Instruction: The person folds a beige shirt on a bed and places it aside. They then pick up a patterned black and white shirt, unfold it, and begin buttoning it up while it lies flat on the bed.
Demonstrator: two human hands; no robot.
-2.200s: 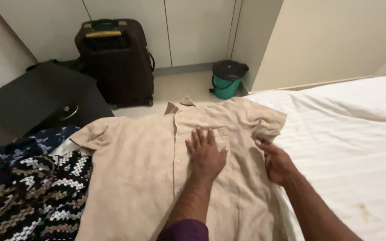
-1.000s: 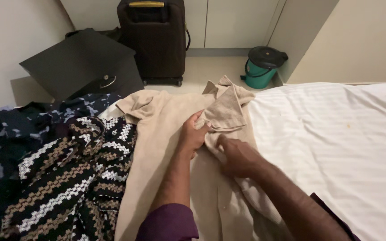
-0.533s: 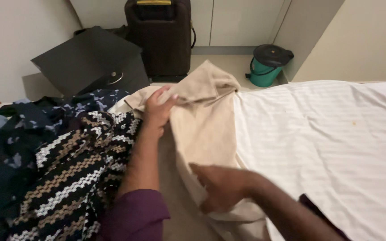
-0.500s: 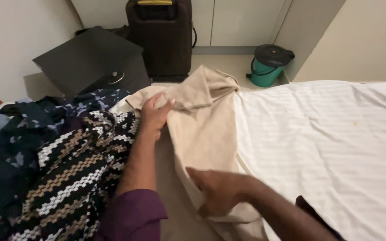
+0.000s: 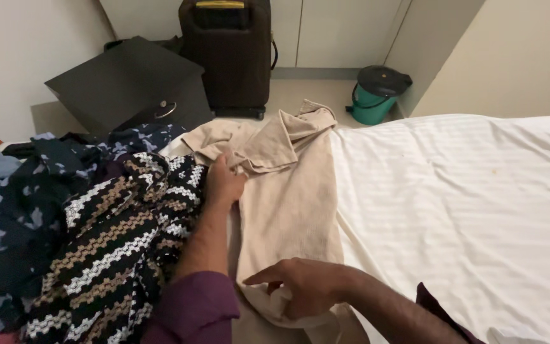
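Beige cotton shirt (image 5: 288,191), half-folded: left hand (image 5: 224,185) pinches its sleeve; right hand (image 5: 300,294) grips the hem, forefinger extended. Uneven tension could skew the fold; zigzag-knit garment (image 5: 116,236) alongside may snag.

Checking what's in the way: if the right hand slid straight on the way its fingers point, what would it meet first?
The right hand points left across the beige shirt. It would most likely meet the left forearm first, then the zigzag sweater, though depth is hard to judge.
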